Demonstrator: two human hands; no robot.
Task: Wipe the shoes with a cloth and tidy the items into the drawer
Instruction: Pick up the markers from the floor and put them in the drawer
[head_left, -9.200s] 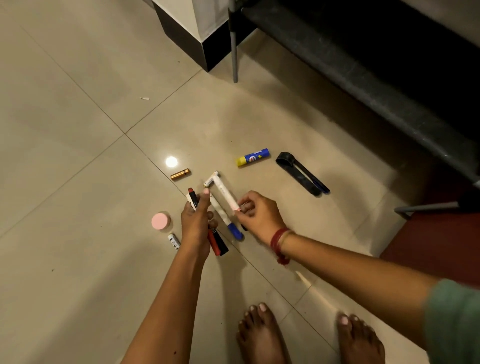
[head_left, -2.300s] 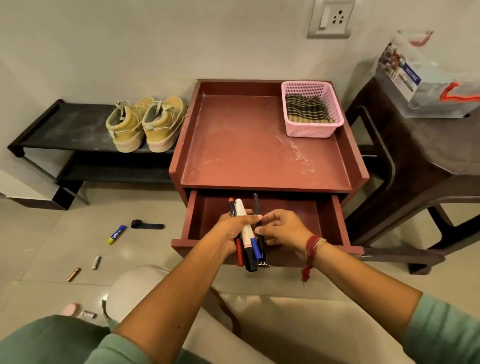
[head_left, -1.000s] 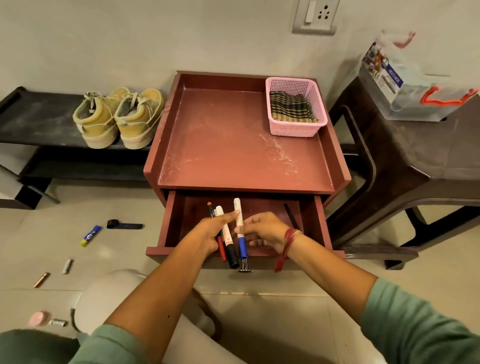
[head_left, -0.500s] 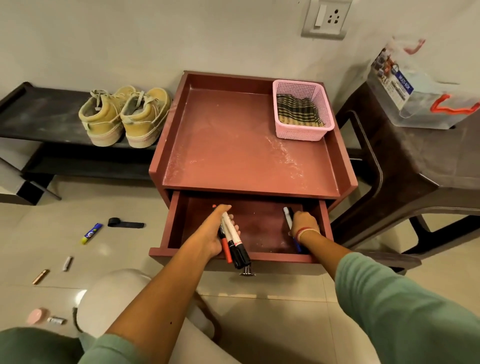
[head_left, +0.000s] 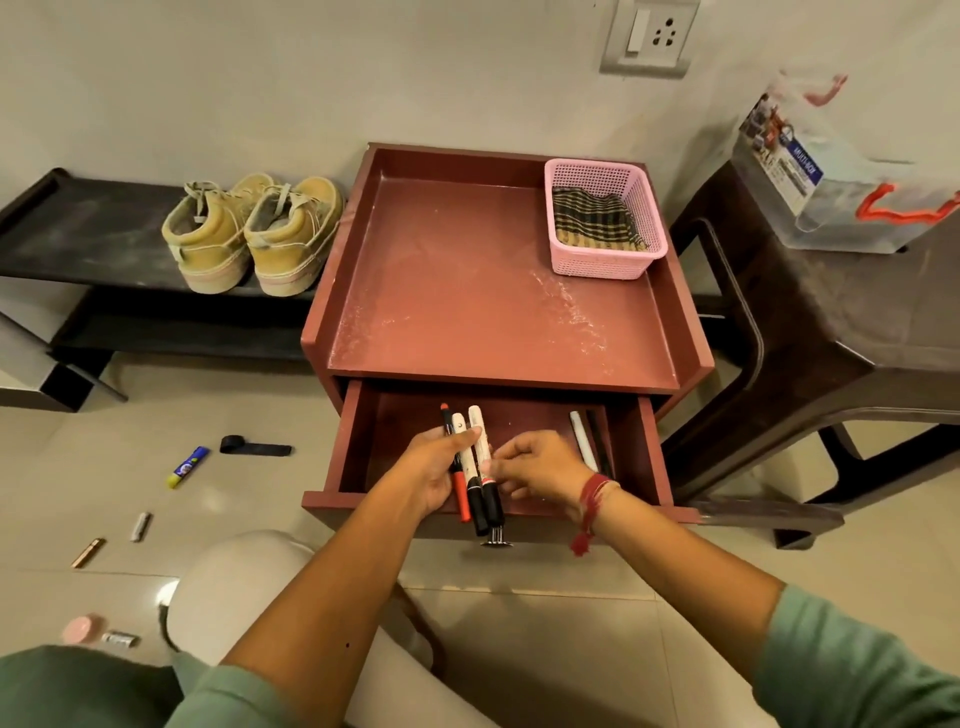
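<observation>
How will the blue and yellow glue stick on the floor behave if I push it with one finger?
The glue stick looks round and lies on its side on the glossy tile floor, so it would probably roll or slide away. It seems small and rigid, so it is likely light and easy to pinch.

The floor (head_left: 571, 649) is glossy, smooth tile. The table (head_left: 467, 291) is reddish wood, matt, its top scuffed. The basket (head_left: 602, 265) is perforated pink plastic; the cloth (head_left: 592, 218) woven. The shoes (head_left: 249, 234) look like dusty suede.
</observation>
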